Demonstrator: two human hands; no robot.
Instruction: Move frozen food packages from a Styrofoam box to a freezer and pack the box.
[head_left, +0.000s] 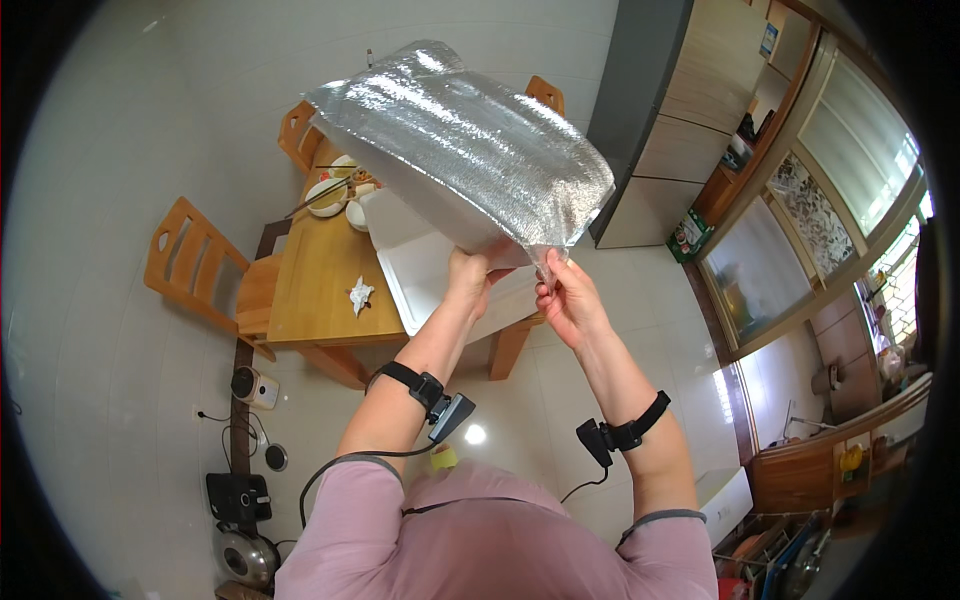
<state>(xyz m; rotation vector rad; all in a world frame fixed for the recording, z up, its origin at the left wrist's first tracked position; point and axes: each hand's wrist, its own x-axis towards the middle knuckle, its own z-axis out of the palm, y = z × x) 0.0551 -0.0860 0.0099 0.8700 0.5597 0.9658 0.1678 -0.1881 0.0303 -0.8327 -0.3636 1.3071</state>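
A large silver foil insulation bag or sheet (465, 142) is held up over the wooden table (322, 270); whether it is a bag I cannot tell. My right hand (570, 300) pinches its near right corner between thumb and fingers. My left hand (472, 277) grips its near lower edge, with the fingers partly hidden. Below and to the left of the foil, a white foam box or lid (409, 281) rests on the table, partly covered from view. A crumpled white tissue (361, 295) lies on the wood to its left.
Bowls of food (327, 196) with chopsticks stand at the table's far left. One wooden chair (199, 262) is at the left, others behind the table. A tall cabinet (675, 142) stands at the right. Small appliances (238, 496) and cables sit along the left wall.
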